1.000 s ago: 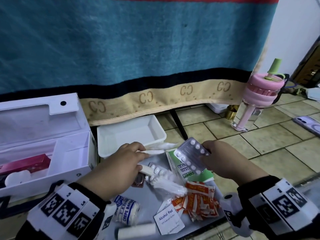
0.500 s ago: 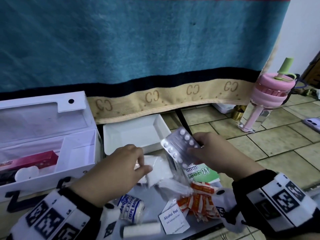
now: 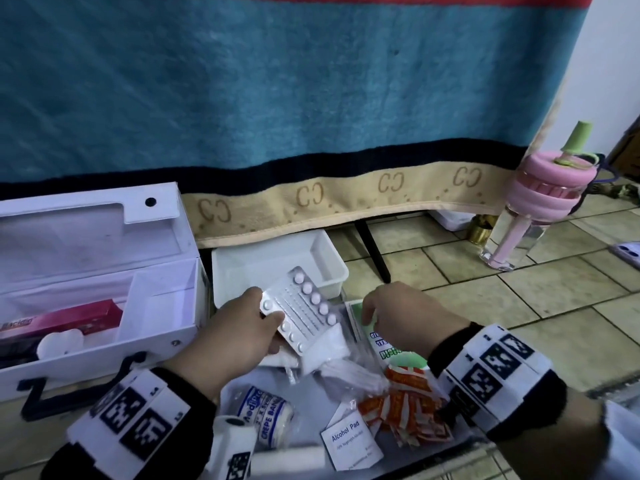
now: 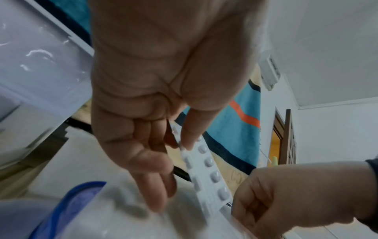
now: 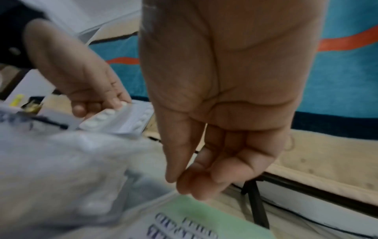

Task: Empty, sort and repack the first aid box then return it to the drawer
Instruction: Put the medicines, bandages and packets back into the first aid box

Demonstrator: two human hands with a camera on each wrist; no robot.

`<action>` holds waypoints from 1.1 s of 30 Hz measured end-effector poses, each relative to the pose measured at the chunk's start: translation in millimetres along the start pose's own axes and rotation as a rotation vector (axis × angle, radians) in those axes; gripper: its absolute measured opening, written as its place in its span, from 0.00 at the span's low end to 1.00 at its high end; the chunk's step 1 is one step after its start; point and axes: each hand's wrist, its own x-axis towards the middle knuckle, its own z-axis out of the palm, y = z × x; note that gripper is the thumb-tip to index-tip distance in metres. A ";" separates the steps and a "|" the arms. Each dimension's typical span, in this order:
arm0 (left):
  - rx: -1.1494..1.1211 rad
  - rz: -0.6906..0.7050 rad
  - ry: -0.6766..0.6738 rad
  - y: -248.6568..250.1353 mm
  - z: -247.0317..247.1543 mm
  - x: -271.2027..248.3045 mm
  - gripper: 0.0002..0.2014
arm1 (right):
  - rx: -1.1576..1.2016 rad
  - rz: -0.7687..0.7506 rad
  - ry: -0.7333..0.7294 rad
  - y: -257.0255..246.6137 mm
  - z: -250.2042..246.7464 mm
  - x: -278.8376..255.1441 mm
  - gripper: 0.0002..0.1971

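The left hand pinches a silver blister pack of white tablets above the scattered supplies, beside the open white first aid box. The right hand, loosely curled and empty, hovers over a green packet.

Your left hand and right hand were bare, with no rings or gloves on them. Each wrist wore a dark, close-fitting sleeve cuff, and over each forearm sat a white band printed with black square code markers (small letters and digits beside them, too fine to read). On your left forearm the band carried a white block at its 3 o'clock edge, itself marked with another black code square.
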 end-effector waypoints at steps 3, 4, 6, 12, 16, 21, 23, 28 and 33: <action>-0.029 -0.029 0.004 -1.4 0.4 2.0 0.06 | -0.058 -0.040 -0.095 -6.9 9.7 6.4 0.10; -0.029 -0.030 0.009 -0.7 0.6 2.2 0.06 | -0.073 -0.063 -0.114 -8.3 12.9 9.5 0.10; -0.027 -0.030 0.018 0.6 1.2 2.1 0.07 | -0.104 -0.096 -0.142 -12.5 17.6 13.1 0.09; -0.039 -0.039 0.026 0.1 1.4 1.0 0.05 | -0.148 -0.109 -0.193 -16.7 21.9 21.8 0.09; -0.038 -0.044 0.030 0.1 1.0 0.3 0.05 | -0.138 -0.131 -0.207 -15.2 21.9 23.2 0.08; -0.035 -0.045 0.031 -0.3 0.9 0.2 0.05 | -0.040 -0.154 -0.199 -14.6 26.8 23.4 0.08; -0.052 -0.053 0.036 -0.5 0.7 0.7 0.05 | -0.015 -0.161 -0.223 -13.9 21.5 21.6 0.08; -0.073 -0.074 0.038 -1.8 -0.1 1.8 0.05 | 0.057 -0.131 -0.144 -10.8 1.2 20.9 0.07; -0.109 -0.084 0.023 -2.6 -0.2 1.1 0.05 | 0.172 -0.014 -0.090 3.8 -13.9 24.8 0.08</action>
